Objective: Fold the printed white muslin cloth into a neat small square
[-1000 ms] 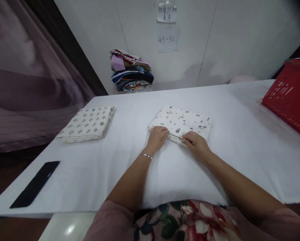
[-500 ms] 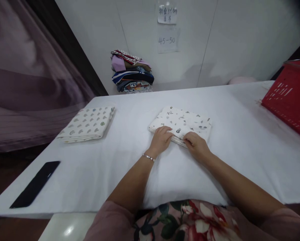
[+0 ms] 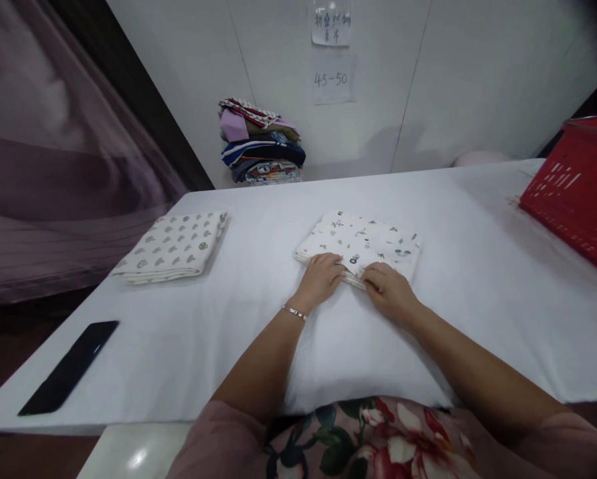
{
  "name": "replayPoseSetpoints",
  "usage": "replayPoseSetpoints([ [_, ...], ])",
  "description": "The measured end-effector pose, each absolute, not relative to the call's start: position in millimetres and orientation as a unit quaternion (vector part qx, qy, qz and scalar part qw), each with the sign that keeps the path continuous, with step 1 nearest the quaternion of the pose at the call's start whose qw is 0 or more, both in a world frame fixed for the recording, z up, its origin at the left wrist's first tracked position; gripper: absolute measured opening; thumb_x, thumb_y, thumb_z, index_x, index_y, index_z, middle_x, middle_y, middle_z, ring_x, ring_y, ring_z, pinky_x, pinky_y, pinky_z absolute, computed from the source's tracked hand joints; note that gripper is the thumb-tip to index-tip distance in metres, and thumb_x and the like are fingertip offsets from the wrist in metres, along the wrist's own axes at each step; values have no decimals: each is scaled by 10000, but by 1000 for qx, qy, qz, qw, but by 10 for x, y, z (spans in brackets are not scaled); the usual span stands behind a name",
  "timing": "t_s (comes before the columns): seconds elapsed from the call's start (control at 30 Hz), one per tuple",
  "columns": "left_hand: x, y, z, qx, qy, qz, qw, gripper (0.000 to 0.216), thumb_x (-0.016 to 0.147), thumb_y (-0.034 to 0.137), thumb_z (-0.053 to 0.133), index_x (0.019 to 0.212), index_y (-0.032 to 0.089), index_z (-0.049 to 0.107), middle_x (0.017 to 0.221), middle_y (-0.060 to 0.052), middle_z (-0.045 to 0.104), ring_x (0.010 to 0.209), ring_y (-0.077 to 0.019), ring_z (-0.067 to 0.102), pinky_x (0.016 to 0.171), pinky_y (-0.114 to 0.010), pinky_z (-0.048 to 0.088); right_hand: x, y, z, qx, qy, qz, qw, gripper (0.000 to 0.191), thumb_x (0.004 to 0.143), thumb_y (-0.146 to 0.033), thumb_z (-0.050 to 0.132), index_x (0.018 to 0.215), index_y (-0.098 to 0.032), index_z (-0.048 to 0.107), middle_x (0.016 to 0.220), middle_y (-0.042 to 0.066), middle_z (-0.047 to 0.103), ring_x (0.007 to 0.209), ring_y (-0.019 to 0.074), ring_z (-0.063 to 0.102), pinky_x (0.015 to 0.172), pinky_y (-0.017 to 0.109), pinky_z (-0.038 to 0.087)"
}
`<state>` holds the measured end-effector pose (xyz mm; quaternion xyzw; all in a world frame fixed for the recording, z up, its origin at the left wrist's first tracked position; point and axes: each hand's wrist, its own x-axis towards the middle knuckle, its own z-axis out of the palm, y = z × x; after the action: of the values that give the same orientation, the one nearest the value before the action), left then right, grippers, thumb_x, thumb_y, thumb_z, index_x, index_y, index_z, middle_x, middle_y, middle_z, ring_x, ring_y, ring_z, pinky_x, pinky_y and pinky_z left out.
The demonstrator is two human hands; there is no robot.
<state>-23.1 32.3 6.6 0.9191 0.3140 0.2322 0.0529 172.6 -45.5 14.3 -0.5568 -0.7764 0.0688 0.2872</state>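
A folded white cloth (image 3: 363, 238) printed with small dark motifs lies in layers on the white-covered table (image 3: 248, 319) in front of me. My left hand (image 3: 320, 278), with a bracelet at the wrist, grips the near edge of the cloth left of its middle, fingertips over the top layer. My right hand (image 3: 389, 290) pinches the same near edge a little further right. Between the two hands the layered edge shows. Over to the left rests another folded cloth (image 3: 173, 246), white with rows of grey motifs, touched by neither hand.
A dark flat phone-like object (image 3: 69, 369) lies at the table's left front. On the right stands a red perforated basket (image 3: 572, 193). Behind the table's far edge a pile of folded fabrics (image 3: 262, 143) sits against the wall, near paper signs (image 3: 331, 78). A curtain (image 3: 59, 153) hangs at left.
My hands stay at the cloth's near edge. The right hand's fingers have shifted very slightly along it; the cloth keeps its place.
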Motion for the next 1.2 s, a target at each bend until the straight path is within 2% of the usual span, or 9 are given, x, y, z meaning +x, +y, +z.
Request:
replayPoseSetpoints([
  [0.1, -219, 335, 58, 918, 319, 229, 45, 172, 885, 231, 472, 928, 245, 638, 1154, -39, 572, 1129, -189, 467, 944, -378, 372, 1719, -458, 142, -552, -781, 64, 284, 181, 849, -173, 450, 850, -214, 626, 969, 58, 612, 894, 187, 530, 714, 292, 413],
  [0.27, -205, 336, 57, 915, 321, 241, 33, 223, 904, 202, 422, 890, 241, 642, 1151, -31, 575, 1134, -175, 464, 941, -362, 371, 1720, -461, 143, -555, -779, 63, 286, 229, 855, -148, 434, 980, -220, 611, 1004, 50, 613, 924, 181, 526, 756, 294, 416],
  [0.5, -215, 339, 36, 908, 313, 273, 57, 208, 897, 185, 429, 911, 237, 630, 1144, -26, 585, 1133, -164, 470, 948, -353, 367, 1729, -439, 133, -567, -790, 53, 228, 242, 855, -220, 488, 1073, -226, 591, 1034, 62, 617, 934, 211, 525, 757, 325, 412],
  [0.67, -215, 348, 31, 910, 314, 260, 76, 214, 914, 208, 402, 920, 223, 615, 1030, -26, 622, 1017, -156, 523, 935, -357, 365, 1719, -448, 137, -548, -806, 45, 219, 240, 893, -200, 423, 1057, -223, 598, 1031, 70, 625, 938, 213, 526, 775, 332, 403],
  [0.83, -206, 333, 57, 911, 317, 253, 77, 200, 916, 212, 396, 908, 215, 596, 981, -20, 634, 958, -149, 537, 936, -354, 360, 1723, -459, 140, -582, -782, 55, 214, 259, 894, -224, 416, 1115, -232, 551, 975, 51, 632, 878, 200, 541, 713, 312, 404],
  [1.0, -187, 312, 84, 911, 321, 250, 68, 200, 925, 222, 384, 896, 211, 582, 947, -13, 639, 939, -143, 542, 937, -348, 357, 1704, -436, 159, -597, -773, 72, 203, 203, 888, -254, 439, 999, -230, 608, 951, 42, 622, 868, 186, 543, 685, 288, 410],
  [1.2, -188, 313, 79, 916, 318, 240, 53, 213, 931, 233, 370, 900, 210, 580, 938, -23, 639, 953, -150, 552, 921, -356, 368, 1707, -397, 145, -598, -773, 71, 197, 237, 885, -244, 430, 927, -229, 663, 919, 53, 622, 863, 183, 551, 655, 274, 420],
])
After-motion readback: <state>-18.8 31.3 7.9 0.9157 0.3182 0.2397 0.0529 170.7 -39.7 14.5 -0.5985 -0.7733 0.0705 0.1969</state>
